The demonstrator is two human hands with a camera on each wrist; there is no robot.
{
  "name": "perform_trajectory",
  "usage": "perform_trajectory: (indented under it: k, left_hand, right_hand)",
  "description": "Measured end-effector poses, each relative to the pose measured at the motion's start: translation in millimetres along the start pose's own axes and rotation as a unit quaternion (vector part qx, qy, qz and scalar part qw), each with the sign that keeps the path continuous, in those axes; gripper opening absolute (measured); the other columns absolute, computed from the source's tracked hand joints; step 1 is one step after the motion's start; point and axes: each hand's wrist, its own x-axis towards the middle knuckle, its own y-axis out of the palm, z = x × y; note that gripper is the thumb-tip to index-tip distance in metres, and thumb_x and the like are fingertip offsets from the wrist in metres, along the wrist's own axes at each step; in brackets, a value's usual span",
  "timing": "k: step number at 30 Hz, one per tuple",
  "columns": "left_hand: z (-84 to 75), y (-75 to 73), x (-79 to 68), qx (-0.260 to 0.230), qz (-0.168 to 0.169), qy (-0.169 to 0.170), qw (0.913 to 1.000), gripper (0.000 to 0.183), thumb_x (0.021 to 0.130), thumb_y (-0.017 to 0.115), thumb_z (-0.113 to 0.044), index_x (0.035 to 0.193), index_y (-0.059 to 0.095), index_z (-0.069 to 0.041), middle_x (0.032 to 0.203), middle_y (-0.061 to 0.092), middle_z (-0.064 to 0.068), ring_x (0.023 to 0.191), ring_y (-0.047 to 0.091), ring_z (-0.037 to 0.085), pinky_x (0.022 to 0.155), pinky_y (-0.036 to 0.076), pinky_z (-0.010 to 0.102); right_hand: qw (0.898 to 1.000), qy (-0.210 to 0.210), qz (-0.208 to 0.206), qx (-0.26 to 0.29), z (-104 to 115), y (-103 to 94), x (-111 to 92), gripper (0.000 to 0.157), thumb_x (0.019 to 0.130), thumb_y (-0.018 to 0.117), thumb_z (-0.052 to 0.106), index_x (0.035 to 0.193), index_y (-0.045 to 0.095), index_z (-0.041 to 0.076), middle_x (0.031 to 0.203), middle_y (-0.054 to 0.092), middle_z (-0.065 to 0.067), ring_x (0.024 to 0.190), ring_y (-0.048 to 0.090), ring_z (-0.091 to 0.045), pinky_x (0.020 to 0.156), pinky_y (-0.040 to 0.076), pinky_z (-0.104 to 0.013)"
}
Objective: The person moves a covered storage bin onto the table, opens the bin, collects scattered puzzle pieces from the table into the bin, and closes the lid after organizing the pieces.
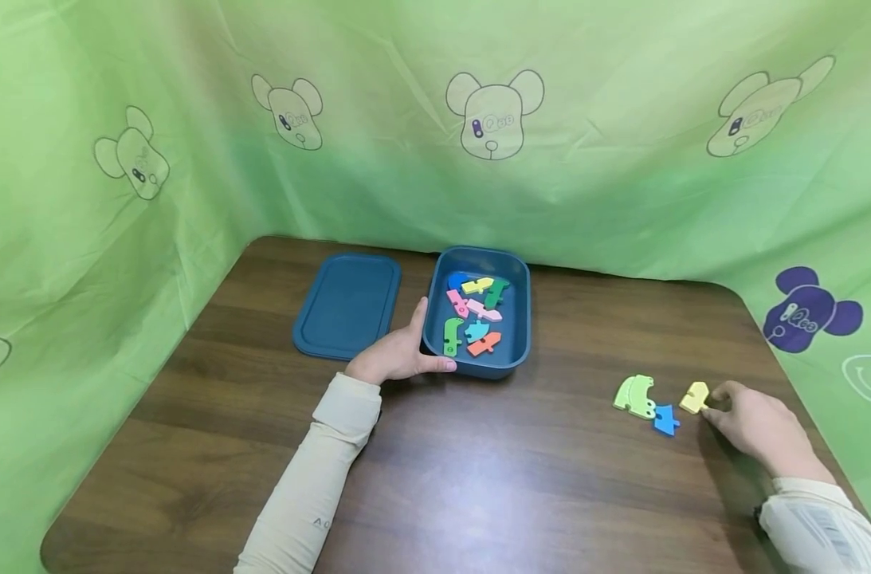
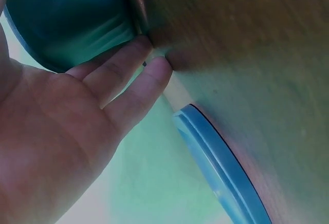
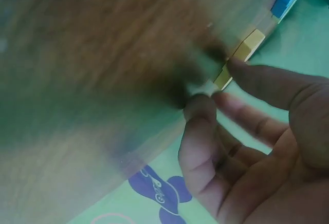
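My left hand (image 1: 399, 353) rests at the near-left corner of a dark blue box (image 1: 517, 368). Its thumb lies along the front wall, and the other fingers are stretched along the left side. Inside the box lie several coloured puzzle pieces, among them a green one (image 1: 453, 336) and an orange one (image 1: 484, 344). Over on the right, my right hand (image 1: 761, 422) pinches the edge of a yellow puzzle piece (image 1: 694, 397) between thumb and fingertips, low at the tabletop. Left of it lie a blue piece (image 1: 665, 420) and light green pieces (image 1: 634, 396), close together.
A dark blue lid (image 1: 349, 307) lies flat on the wooden table (image 1: 478, 478), left of the box. Behind the table and at both sides hangs a green cloth (image 1: 392, 191) printed with bear heads. The right hand is near the table's right edge.
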Motion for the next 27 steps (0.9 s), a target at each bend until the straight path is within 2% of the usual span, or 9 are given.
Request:
perform_trajectory:
  k: [6, 11, 15, 19, 23, 27]
  left_hand:
    - [1.4, 0.3, -0.2, 0.002, -0.001, 0.0, 1.0, 0.124, 0.071, 0.064, -0.071, 0.149, -0.019, -0.021, 0.142, 0.042, 0.017, 0.105, 0.055, 0.025, 0.089, 0.043, 0.04]
    - [2.3, 0.2, 0.2, 0.005, -0.002, -0.002, 1.0, 0.125, 0.071, 0.065, -0.071, 0.15, -0.018, -0.02, 0.141, 0.042, 0.017, 0.103, 0.056, 0.024, 0.089, 0.043, 0.04]
    - [2.2, 0.7, 1.0, 0.005, 0.0, -0.003, 1.0, 0.125, 0.071, 0.064, -0.071, 0.149, -0.02, -0.022, 0.138, 0.046, 0.018, 0.096, 0.058, 0.023, 0.085, 0.045, 0.038]
    - [2.0, 0.7, 1.3, 0.006, -0.001, -0.001, 1.0, 0.125, 0.071, 0.064, -0.072, 0.149, -0.02, -0.022, 0.139, 0.045, 0.017, 0.1, 0.057, 0.023, 0.087, 0.044, 0.039]
    - [1.7, 0.6, 0.9, 0.006, 0.0, 0.0, 1.0, 0.124, 0.071, 0.064, -0.071, 0.149, -0.02, -0.023, 0.142, 0.042, 0.017, 0.109, 0.054, 0.025, 0.092, 0.042, 0.04]
    - [0.9, 0.4, 0.5, 0.005, 0.0, 0.001, 1.0, 0.124, 0.072, 0.064, -0.07, 0.15, -0.018, -0.02, 0.142, 0.041, 0.017, 0.11, 0.054, 0.025, 0.093, 0.041, 0.04]
  right_hand:
    - [0.999, -0.042, -0.009, -0.001, 5.3, 3.4, 3.6, 0.018, 0.082, 0.069, 0.02, 0.085, 0.064, 0.003, 0.078, 0.064, -0.013, 0.071, 0.058, -0.038, 0.059, 0.04, -0.054]
    - [0.998, -0.062, -0.018, -0.008, 9.4, 4.2, 6.7, 0.012, 0.083, 0.067, 0.016, 0.076, 0.061, 0.008, 0.067, 0.056, -0.003, 0.061, 0.051, -0.023, 0.056, 0.04, -0.049]
    - [0.998, -0.066, -0.023, -0.005, 11.1, 5.1, 7.8, 0.01, 0.083, 0.067, 0.015, 0.078, 0.062, 0.009, 0.067, 0.056, -0.002, 0.061, 0.048, -0.02, 0.056, 0.04, -0.048]
    - [0.997, -0.073, -0.033, -0.003, 12.0, 5.8, 8.5, 0.008, 0.083, 0.067, 0.016, 0.079, 0.064, 0.01, 0.067, 0.056, -0.001, 0.06, 0.048, -0.02, 0.054, 0.039, -0.047]
    - [0.994, -0.09, -0.062, -0.001, 16.2, 6.8, 9.3, 0.006, 0.083, 0.069, 0.016, 0.079, 0.065, 0.013, 0.065, 0.056, 0.002, 0.059, 0.048, -0.018, 0.053, 0.039, -0.045]
    - [0.99, -0.104, -0.096, 0.008, 24.4, 5.8, 10.9, 0.005, 0.082, 0.069, 0.014, 0.079, 0.065, 0.014, 0.066, 0.058, 0.004, 0.058, 0.05, -0.017, 0.053, 0.039, -0.043]
